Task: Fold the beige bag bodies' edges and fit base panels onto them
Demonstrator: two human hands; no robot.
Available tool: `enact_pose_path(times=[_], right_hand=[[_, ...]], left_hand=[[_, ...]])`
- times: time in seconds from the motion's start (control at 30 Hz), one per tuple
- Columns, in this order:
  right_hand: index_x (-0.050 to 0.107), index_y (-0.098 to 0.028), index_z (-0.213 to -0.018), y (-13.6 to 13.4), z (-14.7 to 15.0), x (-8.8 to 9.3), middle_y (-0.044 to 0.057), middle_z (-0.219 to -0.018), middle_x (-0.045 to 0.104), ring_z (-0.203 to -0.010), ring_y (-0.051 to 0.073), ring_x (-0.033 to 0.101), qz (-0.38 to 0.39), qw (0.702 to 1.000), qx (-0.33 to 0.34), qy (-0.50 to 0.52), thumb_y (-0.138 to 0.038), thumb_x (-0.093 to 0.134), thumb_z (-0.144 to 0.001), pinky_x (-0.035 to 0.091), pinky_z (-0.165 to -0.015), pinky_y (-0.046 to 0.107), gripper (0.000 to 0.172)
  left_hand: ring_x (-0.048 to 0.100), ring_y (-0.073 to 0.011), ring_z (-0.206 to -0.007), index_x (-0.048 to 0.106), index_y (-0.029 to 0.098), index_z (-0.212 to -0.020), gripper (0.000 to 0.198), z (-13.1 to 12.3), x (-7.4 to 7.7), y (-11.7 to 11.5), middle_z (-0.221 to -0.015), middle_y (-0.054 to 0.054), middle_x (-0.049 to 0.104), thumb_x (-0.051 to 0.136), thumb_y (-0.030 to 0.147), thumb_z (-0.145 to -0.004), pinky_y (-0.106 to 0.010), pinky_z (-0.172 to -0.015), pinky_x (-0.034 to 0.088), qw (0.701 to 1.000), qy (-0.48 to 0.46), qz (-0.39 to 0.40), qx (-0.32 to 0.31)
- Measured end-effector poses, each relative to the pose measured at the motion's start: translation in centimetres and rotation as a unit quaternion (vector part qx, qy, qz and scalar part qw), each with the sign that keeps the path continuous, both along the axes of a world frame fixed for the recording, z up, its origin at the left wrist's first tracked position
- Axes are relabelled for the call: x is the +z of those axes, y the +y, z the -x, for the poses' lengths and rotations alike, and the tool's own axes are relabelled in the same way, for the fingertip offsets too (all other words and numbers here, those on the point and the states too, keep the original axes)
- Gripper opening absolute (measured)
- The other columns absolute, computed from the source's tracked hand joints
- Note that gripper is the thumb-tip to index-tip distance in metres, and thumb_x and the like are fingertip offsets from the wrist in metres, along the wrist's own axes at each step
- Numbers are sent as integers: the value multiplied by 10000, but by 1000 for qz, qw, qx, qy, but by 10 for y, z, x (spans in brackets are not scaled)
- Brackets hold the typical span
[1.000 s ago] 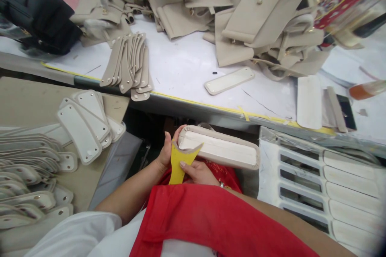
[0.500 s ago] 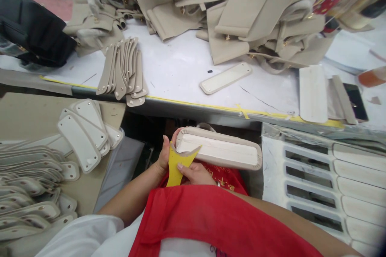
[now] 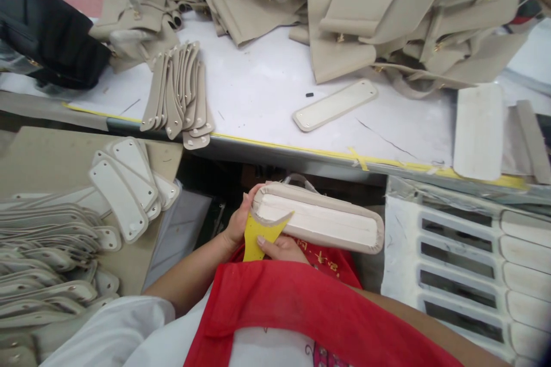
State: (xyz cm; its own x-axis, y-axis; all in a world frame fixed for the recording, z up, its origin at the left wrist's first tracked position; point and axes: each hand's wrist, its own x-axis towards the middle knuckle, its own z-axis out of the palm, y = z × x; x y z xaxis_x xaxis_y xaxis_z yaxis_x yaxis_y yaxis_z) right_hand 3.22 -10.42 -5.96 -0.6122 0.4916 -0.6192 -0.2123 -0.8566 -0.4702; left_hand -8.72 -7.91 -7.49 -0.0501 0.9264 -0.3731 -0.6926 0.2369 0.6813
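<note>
A beige bag (image 3: 321, 215) rests across my lap, its long white base panel facing up and a handle loop showing beyond it. My left hand (image 3: 241, 219) grips the bag's left end, thumb up and the other fingers partly hidden behind it. In my right hand (image 3: 282, 248), thumb on top, is a flat yellow template-like piece (image 3: 266, 232) with a curved-in edge and pointed corners. That edge lies against the left part of the white panel.
Stacked beige strips with studs (image 3: 178, 92) and one loose strip (image 3: 336, 106) lie on the white table (image 3: 253, 80). Beige bags (image 3: 348, 17) pile up behind; a black bag (image 3: 47, 34) stands left. Further strips (image 3: 118, 200) cover a left board. Slotted white panels (image 3: 402, 241) sit right.
The view has shifted slightly, so the table items appear farther right. The yellow piece has turned a little against the bag's left end; both hands keep their holds.
</note>
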Motion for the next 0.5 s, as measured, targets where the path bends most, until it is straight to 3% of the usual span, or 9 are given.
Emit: enact_pose_path(times=[0.17,0.33,0.5], right_hand=[[685,-125,-771,-5,-1,-3,54,-692,688,-691,229,645,-1,1000,-10,-19,-459,749,-575,475,-808,432,393],[680,-132,-795,-7,-4,-5,50,-742,693,-726,218,645,-12,999,-23,-41,-455,753,-571,482,-815,398,399],[651,-144,-776,-8,-4,-2,36,-705,683,-726,232,644,-31,998,-34,-49,-502,749,-548,515,-707,378,436]], left_hand=[[433,-207,-1217,510,220,-1148,421,3,4,1,-1286,-34,518,416,509,-856,-319,-1054,270,998,64,-10,-17],[489,-206,-1132,517,215,-1119,368,5,5,-1,-1212,-48,558,478,453,-841,-309,-1002,317,985,167,-17,-25],[543,-195,-999,499,224,-1114,383,8,4,-1,-1113,-44,592,446,486,-840,-316,-933,369,961,274,-5,-32]])
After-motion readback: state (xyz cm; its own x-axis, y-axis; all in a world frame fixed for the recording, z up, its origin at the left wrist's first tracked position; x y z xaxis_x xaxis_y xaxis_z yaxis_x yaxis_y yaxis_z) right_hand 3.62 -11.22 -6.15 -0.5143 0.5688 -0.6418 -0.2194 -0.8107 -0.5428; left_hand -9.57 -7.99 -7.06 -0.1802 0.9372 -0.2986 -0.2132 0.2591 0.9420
